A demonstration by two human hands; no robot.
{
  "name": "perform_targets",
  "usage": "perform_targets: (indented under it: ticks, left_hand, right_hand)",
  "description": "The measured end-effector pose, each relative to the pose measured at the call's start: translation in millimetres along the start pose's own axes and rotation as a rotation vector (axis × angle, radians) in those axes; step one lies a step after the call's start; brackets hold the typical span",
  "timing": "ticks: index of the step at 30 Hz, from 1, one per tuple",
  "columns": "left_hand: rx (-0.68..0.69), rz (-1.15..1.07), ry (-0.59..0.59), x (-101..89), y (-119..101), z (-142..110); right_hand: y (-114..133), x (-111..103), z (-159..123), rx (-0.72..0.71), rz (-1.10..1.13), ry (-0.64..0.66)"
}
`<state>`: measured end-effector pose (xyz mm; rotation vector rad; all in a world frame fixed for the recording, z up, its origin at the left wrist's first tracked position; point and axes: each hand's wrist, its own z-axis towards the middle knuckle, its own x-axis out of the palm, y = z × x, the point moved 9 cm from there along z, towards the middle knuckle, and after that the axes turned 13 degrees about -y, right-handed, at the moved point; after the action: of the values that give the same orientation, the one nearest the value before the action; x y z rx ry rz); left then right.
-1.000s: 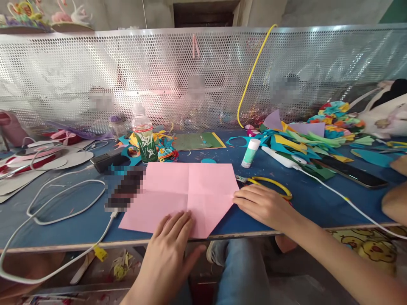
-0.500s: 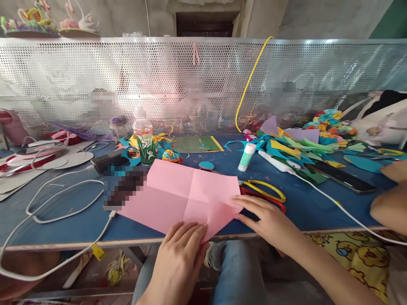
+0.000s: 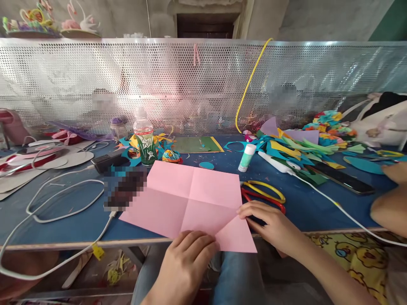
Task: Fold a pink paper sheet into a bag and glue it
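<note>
A pink square of paper [image 3: 187, 199] with crossed fold creases lies on the blue table [image 3: 70, 220], its near right corner flat and hanging past the table's front edge. My left hand [image 3: 187, 258] pinches the paper's near edge at the middle. My right hand [image 3: 273, 224] rests with its fingertips on the paper's right edge. Just beyond my right hand lie scissors with yellow and red handles [image 3: 263, 192].
A water bottle [image 3: 143, 137], a glue stick [image 3: 247, 157], white cables [image 3: 63, 199], a dark phone [image 3: 343, 178] and a heap of coloured paper scraps [image 3: 302, 146] lie around the sheet. A perforated metal screen [image 3: 203, 80] closes the back. Another person's arm [image 3: 389, 207] is at right.
The folded near right corner of the pink paper has been opened out flat. Both hands have drawn closer to me along the paper's near edge.
</note>
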<state>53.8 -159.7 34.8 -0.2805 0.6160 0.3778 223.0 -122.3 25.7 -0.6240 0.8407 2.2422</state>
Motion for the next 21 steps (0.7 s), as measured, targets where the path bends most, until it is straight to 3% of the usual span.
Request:
perform_targets:
  ticks: [5,9,13,17,19,21]
  left_hand:
    - [0.01,0.072,-0.001,-3.3,2,-3]
    - [0.013,0.174,0.016,-17.0,11,-16]
    - [0.062,0.37,0.042,-41.5,32,-38]
    - [-0.012,0.499,-0.029,-77.4,65,-52]
    - [-0.041,0.529,-0.051,-90.7,78,-56]
    - [-0.059,0.56,-0.031,-97.3,91,-59]
  right_hand:
    - [0,3,-10,0.043,-0.028,0.109]
    - [5,-3,-13,0.055,-0.05,0.136]
    - [-15,-29,-7,0.144,-0.089,-0.048]
    - [-70,-67,2,0.353,-0.15,-0.326]
    - [-92,-75,6,0.443,-0.174,-0.386]
    - [-98,-74,10,0.5,-0.203,-0.37]
